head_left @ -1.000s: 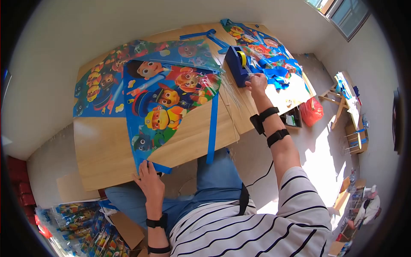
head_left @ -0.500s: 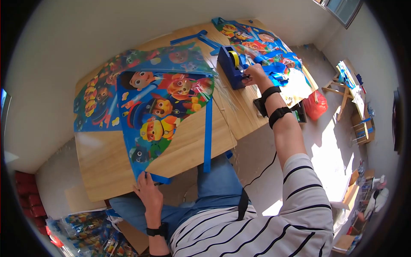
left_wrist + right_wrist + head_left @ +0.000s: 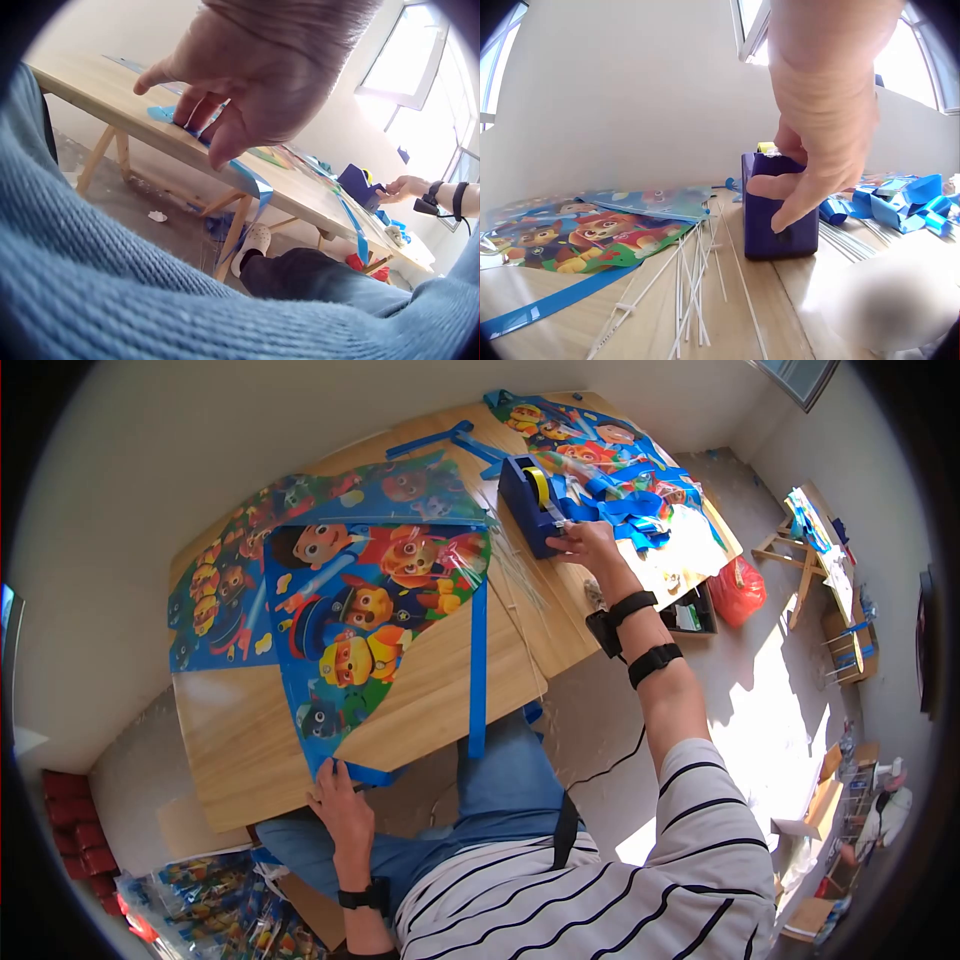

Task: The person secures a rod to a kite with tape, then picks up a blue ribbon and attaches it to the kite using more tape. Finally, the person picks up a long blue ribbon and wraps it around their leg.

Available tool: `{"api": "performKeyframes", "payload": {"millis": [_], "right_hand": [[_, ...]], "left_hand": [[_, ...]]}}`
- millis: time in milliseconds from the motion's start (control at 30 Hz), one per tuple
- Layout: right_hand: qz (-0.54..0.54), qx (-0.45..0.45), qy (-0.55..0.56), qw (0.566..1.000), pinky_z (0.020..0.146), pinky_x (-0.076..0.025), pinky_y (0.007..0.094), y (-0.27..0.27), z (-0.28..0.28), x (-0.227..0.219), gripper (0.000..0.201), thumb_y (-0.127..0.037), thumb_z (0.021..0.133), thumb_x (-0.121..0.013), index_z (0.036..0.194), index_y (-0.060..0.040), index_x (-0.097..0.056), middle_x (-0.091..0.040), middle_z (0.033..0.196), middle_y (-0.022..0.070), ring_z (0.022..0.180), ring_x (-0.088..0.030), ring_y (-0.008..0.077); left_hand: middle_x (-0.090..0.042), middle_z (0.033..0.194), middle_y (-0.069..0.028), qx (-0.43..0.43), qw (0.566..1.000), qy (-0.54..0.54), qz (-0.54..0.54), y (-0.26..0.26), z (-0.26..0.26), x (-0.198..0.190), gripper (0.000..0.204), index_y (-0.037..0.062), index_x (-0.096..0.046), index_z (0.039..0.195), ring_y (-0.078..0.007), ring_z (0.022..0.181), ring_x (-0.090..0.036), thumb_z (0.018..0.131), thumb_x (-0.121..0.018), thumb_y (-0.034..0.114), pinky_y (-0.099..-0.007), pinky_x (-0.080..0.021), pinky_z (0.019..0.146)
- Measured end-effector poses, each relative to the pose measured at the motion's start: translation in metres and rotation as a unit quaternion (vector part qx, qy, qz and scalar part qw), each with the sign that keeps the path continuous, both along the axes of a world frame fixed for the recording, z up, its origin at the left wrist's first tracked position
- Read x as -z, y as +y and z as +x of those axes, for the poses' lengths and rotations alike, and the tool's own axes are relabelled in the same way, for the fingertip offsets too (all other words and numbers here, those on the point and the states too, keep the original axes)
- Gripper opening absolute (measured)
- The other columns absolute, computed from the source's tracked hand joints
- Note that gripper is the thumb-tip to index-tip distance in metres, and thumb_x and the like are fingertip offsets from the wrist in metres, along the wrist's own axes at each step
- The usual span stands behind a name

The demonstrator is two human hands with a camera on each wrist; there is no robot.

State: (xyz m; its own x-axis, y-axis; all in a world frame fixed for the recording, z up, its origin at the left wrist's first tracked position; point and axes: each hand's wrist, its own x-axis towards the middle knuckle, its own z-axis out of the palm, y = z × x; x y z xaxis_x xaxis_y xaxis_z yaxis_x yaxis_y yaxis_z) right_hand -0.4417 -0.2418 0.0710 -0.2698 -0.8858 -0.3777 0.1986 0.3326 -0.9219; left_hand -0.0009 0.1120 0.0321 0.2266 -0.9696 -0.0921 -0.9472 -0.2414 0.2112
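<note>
A cartoon-printed plastic kite lies on the wooden table with its pointed corner at the near edge. My left hand presses that corner with its fingertips, beside a short blue ribbon. In the left wrist view the fingers rest on blue plastic at the table edge. To the right stands a dark blue tape dispenser with a yellow-cored roll. At its front end my right hand pinches the clear tape with curled fingers. The right wrist view shows the fingers close over the dispenser's front; the tape's end is hidden.
Thin white rods lie beside the dispenser. Another blue ribbon hangs over the near edge. Beyond the dispenser are bunched blue ribbons and another printed kite. A red bag stands beside the table.
The head view has shifted, moving the table slightly in frame. My right hand stays at the dispenser's front with small finger and wrist movements. The left hand keeps its place at the kite's corner.
</note>
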Motion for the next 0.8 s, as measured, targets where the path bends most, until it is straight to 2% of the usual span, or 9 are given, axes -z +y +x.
{"api": "performKeyframes", "payload": {"millis": [167,267,467,667,800], "right_hand": [[-0.012,0.065,-0.154,0.986,0.082,-0.057,0.0610,0.014,0.007,0.006,0.008,-0.003,0.091,-0.058,0.097,0.0005,-0.053,-0.058,0.097,0.0163,0.092,-0.071,0.0371],[-0.005,0.089,-0.185,0.979,0.081,-0.057,0.0607,0.011,0.006,0.009,0.009,-0.002,0.090,-0.058,0.098,-0.0010,-0.053,-0.059,0.091,0.0147,0.086,-0.071,0.0332],[0.049,0.159,-0.103,0.981,0.081,-0.057,0.0567,0.015,-0.005,0.025,0.011,-0.005,0.087,-0.063,0.095,-0.0024,-0.056,-0.059,0.077,0.0091,0.076,-0.069,0.0276],[0.039,0.067,-0.041,0.996,0.086,-0.050,0.0590,0.019,0.007,0.006,0.024,-0.016,0.083,-0.072,0.101,-0.0043,-0.059,-0.063,0.083,0.0095,0.079,-0.070,0.0318],[0.013,0.055,-0.040,0.998,0.087,-0.048,0.0593,0.000,0.001,0.032,0.025,-0.015,0.081,-0.072,0.101,-0.0039,-0.061,-0.066,0.088,0.0121,0.083,-0.070,0.0349]], "left_hand": [[-0.038,0.145,-0.0167,-0.002,1.000,-0.004,0.001,0.000,0.001,0.003,0.053,-0.0012,-0.050,0.133,-0.0378,0.138,-0.035,0.082,-0.062,0.001,-0.0687,-0.025,0.107],[-0.038,0.145,-0.0166,-0.002,1.000,0.000,-0.001,0.000,0.000,0.001,0.053,-0.0010,-0.050,0.133,-0.0376,0.138,-0.035,0.082,-0.064,0.002,-0.0684,-0.025,0.107],[-0.038,0.145,-0.0165,-0.004,1.000,0.003,0.002,0.000,0.000,0.001,0.055,-0.0006,-0.050,0.134,-0.0373,0.138,-0.035,0.081,-0.067,0.004,-0.0682,-0.025,0.108],[-0.038,0.145,-0.0163,-0.003,1.000,-0.002,0.010,-0.001,0.001,0.001,0.055,-0.0008,-0.050,0.133,-0.0372,0.138,-0.035,0.081,-0.067,0.004,-0.0683,-0.025,0.108],[-0.037,0.146,-0.0163,-0.009,1.000,0.001,0.007,-0.001,0.000,0.001,0.055,-0.0009,-0.050,0.134,-0.0372,0.138,-0.035,0.082,-0.067,0.004,-0.0685,-0.024,0.108]]}}
